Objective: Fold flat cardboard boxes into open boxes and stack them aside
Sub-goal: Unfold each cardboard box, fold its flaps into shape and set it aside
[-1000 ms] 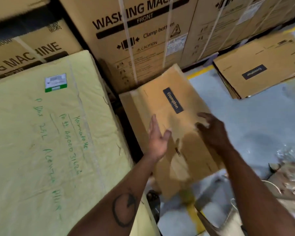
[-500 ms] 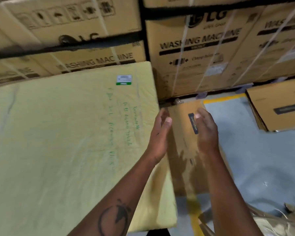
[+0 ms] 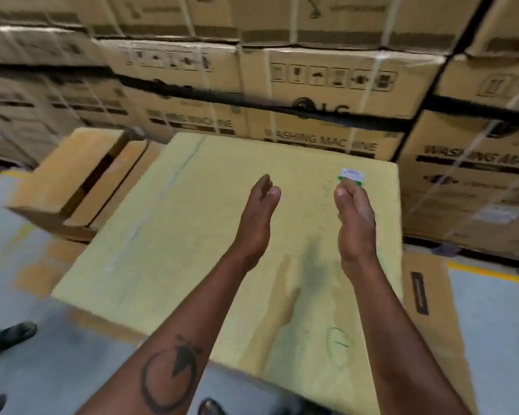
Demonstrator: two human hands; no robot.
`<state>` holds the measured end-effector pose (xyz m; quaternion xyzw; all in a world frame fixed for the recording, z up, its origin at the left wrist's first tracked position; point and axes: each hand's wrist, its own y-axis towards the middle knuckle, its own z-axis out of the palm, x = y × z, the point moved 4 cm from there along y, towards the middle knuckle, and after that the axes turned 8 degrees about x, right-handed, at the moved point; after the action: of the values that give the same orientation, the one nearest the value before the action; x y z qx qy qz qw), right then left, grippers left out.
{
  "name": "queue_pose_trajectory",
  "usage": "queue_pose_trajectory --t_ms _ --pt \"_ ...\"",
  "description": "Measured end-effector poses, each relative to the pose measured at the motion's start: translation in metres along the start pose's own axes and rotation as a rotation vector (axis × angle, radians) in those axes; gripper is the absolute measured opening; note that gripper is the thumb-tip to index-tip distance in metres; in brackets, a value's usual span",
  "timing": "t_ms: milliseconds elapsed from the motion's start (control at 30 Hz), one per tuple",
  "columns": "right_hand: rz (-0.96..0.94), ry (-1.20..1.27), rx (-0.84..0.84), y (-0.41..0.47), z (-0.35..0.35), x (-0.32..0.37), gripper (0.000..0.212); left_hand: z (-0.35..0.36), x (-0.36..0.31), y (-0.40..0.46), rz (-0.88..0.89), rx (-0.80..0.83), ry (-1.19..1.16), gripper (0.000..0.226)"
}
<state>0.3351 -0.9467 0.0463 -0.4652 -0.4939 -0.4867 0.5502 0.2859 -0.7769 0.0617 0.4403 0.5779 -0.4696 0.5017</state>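
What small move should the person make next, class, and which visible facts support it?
Probably reach the right hand down to the flat Crompton box at the right. Both the right and the left hand hover empty over the yellow-wrapped package, holding nothing to fold.

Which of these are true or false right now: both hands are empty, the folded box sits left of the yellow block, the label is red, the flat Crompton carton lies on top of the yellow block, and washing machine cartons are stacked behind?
1. Both the left hand and the right hand are empty. True.
2. The folded box sits left of the yellow block. True.
3. The label is red. False: it is white and green.
4. The flat Crompton carton lies on the yellow block. False: it is beside its right edge, lower down.
5. Washing machine cartons are stacked behind. True.
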Motion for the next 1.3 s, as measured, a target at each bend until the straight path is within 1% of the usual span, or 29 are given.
queue_pose_trajectory --t_ms 67,267,333,433,567,667,1067,1300 --pt "-0.013 -0.016 0.070 -0.010 0.064 0.005 0.038 -0.061 -0.004 -0.018 0.006 -0.070 0.001 0.096" --pt "-0.042 -0.027 0.251 -0.048 0.251 0.008 0.040 -0.233 0.007 -0.068 -0.007 -0.227 -0.012 0.071" --pt "-0.041 -0.027 0.298 -0.060 0.301 0.003 0.039 -0.278 0.014 -0.081 -0.014 -0.267 -0.031 0.063" --pt "-0.023 -0.026 0.365 -0.076 0.364 -0.007 0.041 -0.332 0.023 -0.094 -0.034 -0.316 -0.059 0.064" --pt "-0.013 -0.049 0.440 -0.086 0.424 -0.020 0.045 -0.384 0.037 -0.098 -0.046 -0.371 -0.086 0.063" --pt "0.012 -0.068 0.466 -0.079 0.461 -0.033 0.044 -0.415 0.051 -0.089 -0.069 -0.392 -0.085 0.063" --pt "0.195 -0.040 0.465 0.009 0.614 -0.096 0.047 -0.568 0.098 0.009 -0.179 -0.404 -0.063 0.063" --pt "0.272 -0.060 0.462 0.044 0.697 -0.127 0.053 -0.660 0.115 0.059 -0.210 -0.363 -0.005 0.062"
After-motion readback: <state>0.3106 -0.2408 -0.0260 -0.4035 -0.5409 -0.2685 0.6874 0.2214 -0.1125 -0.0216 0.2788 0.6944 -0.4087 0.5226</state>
